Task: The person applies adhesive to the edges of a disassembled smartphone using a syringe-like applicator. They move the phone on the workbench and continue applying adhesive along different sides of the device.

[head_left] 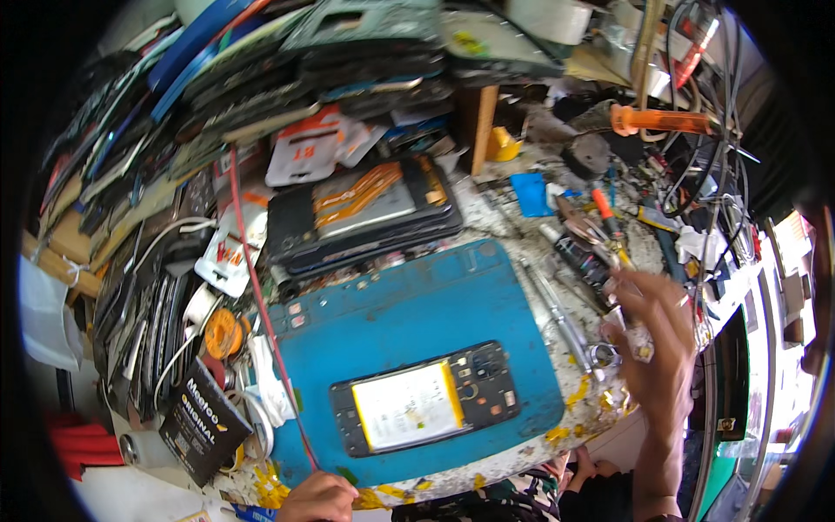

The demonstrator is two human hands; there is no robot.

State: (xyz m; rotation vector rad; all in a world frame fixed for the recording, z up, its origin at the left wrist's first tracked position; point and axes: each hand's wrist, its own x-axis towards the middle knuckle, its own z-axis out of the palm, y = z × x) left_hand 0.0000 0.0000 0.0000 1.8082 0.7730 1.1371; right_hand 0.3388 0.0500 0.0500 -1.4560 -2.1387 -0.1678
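Phone point(424, 398) with its back off lies flat on the blue mat point(409, 317), battery showing. Right hand point(654, 335) reaches among the tools point(578, 252) on the mat's right, fingers loosely open. Left hand point(319, 498) sits curled at the bottom edge near a red wire point(261, 300); can't tell if it's gripping anything.

Cluttered repair worktop in daylight
The speckled worktop point(513, 213) is stained; bright light comes in at three o'clock, and tangled cables point(709, 130) hang at one o'clock.
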